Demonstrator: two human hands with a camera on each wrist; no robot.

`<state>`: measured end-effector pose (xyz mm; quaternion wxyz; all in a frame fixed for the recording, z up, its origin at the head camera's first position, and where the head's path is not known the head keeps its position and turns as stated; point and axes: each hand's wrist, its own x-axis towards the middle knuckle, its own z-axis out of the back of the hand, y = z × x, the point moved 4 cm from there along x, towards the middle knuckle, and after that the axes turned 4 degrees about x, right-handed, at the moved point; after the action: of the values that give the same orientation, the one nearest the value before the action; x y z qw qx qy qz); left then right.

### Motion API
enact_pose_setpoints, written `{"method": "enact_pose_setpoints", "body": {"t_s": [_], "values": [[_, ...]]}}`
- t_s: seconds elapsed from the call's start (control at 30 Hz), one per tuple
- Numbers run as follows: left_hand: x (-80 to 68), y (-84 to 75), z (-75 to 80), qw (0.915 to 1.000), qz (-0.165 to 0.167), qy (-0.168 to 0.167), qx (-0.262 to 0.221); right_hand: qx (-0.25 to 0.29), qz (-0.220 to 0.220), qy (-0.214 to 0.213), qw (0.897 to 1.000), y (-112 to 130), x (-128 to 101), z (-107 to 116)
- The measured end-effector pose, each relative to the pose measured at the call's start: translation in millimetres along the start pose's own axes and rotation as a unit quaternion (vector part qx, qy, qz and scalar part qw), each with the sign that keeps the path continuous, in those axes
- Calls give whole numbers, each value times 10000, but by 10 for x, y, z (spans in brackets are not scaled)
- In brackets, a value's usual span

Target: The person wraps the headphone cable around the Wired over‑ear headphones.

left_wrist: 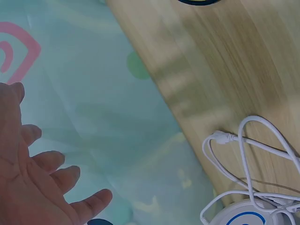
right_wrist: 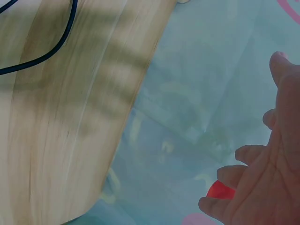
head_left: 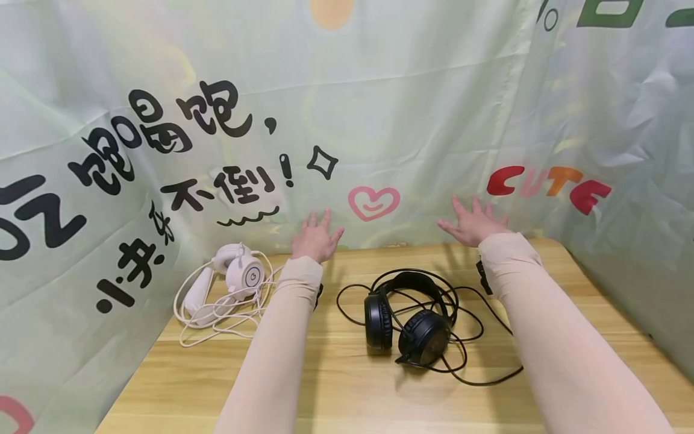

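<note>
**Inspector A:** Headsets first, from the left. White headset [head_left: 238, 274] lies at the table's [head_left: 347, 392] left rear corner, its white cable [head_left: 208, 316] looped in a loose heap around and in front of it. The left wrist view shows part of one ear cup with a blue ring and cable loops beside it.

**Inspector B:** Left hand [head_left: 314, 238]?

**Inspector A:** Raised above the rear of the table, palm forward, fingers spread and straight, holding nothing. It is just right of the white headset, apart from it. Whether it touches the printed backdrop cloth [head_left: 379, 108] behind it, I cannot tell.

**Inspector B:** Centre of the table?

**Inspector A:** Black headset [head_left: 406, 319], lying between the two forearms, ear cups toward the front, its black cable [head_left: 477, 337] tangled over and around it and trailing right.

**Inspector B:** Right hand [head_left: 474, 223]?

**Inspector A:** Likewise raised near the backdrop, fingers spread, empty. It is beyond the black headset, well apart from it. Both forearms wear beige sleeves [head_left: 553, 337].
</note>
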<state>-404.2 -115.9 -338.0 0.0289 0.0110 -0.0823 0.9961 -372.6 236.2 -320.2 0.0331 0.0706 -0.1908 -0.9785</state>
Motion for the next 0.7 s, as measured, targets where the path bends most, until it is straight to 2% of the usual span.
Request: {"method": "enact_pose_setpoints", "body": {"t_s": [0.33, 0.7], "values": [[-23, -128, 36, 9994, -328, -92, -26, -98, 208, 40, 9997, -41, 5, 34], [-20, -385, 24, 9949, -999, -98, 73, -322, 760, -7, 9966, 77, -21, 78]]}}
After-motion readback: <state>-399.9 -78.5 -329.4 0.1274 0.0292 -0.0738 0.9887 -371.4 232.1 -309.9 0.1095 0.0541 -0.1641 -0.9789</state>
